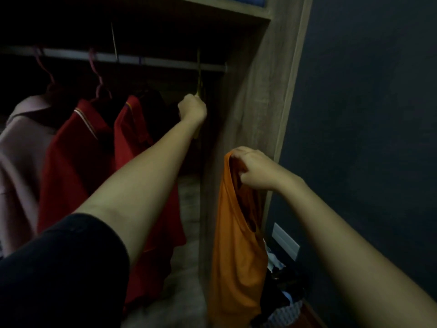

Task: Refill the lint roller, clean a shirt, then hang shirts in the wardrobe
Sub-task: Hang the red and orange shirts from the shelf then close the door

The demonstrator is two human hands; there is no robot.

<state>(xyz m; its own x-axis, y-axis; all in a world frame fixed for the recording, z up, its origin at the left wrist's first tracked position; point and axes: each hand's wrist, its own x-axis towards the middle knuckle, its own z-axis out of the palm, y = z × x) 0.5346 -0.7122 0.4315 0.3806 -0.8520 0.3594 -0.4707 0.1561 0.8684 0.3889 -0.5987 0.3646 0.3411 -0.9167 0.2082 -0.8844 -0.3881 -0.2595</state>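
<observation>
My left hand point(192, 109) reaches into the wardrobe and grips a yellow hanger point(198, 74) that hooks on the rail point(165, 62) at its right end. My right hand point(251, 168) grips the collar of an orange shirt point(234, 245), which hangs limp in front of the wardrobe's wooden side panel point(257, 114). Two red shirts point(78, 147) and a pale pink shirt point(16, 150) hang on pink hangers to the left of my left arm.
A dark blue wall point(366, 114) with a white socket plate point(285, 240) lies to the right. A heap of mixed clothes point(283, 294) sits low by the wall. A shelf point(224, 8) tops the hanging space.
</observation>
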